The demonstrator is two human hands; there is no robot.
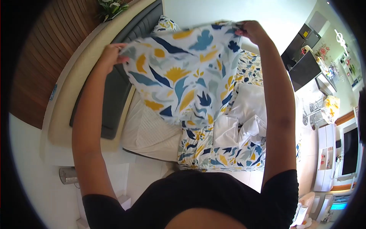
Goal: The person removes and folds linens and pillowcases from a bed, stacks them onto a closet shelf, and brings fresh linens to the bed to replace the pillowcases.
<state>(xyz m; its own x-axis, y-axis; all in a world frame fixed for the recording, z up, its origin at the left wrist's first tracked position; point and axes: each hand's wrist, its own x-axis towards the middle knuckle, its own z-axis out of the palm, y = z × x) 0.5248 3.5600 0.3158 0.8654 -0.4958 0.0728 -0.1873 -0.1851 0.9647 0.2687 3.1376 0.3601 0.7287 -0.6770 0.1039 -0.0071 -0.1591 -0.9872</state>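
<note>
A patterned pillowcase-like cloth, white with yellow, teal and navy leaf shapes, hangs stretched between both hands above the bed. My left hand pinches its upper left corner, beside the dark headboard. Its upper right corner is gripped in my right hand, with the arm raised. Below the cloth, a white quilted sheet shows at the bed's left part. A matching patterned cover lies on the bed, with white pillows and crumpled white fabric on top.
A patterned pillow rests by the headboard's far end. Green plants stand on the ledge at upper left. A wire-like lamp or basket is at lower left. Dark cabinet, stools and a television are at right.
</note>
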